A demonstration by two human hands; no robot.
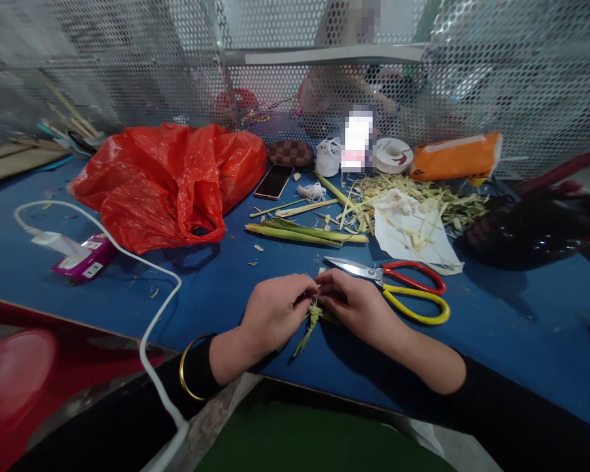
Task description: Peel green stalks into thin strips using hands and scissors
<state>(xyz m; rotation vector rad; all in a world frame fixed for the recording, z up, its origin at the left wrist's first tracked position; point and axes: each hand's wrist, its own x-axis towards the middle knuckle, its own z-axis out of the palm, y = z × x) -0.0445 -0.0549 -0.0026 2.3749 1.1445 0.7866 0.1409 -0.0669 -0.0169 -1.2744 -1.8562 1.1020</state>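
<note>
Both hands meet near the front edge of the blue table, fingertips pinched close together. Between them is a small woven piece of green plant leaf (314, 316), its tail slanting down to the left. My left hand (276, 307) grips it from the left with thumb and forefinger. From the right, my right hand (356, 303) pinches at its upper end, where thin pale strands show; the exact hold is hidden by the fingers. Just beyond my right hand lie scissors (373, 273) with one red and one yellow handle, blades pointing left. Green leaf stalks (299, 232) lie farther back.
A red plastic bag (167, 177) bulges at the back left, beside a dark phone (274, 181). Leaf scraps (423, 196) and white paper (413, 229) lie back right, near a black pot (526, 229). A white cable (160, 314) crosses the left side near a purple tissue pack (86, 259).
</note>
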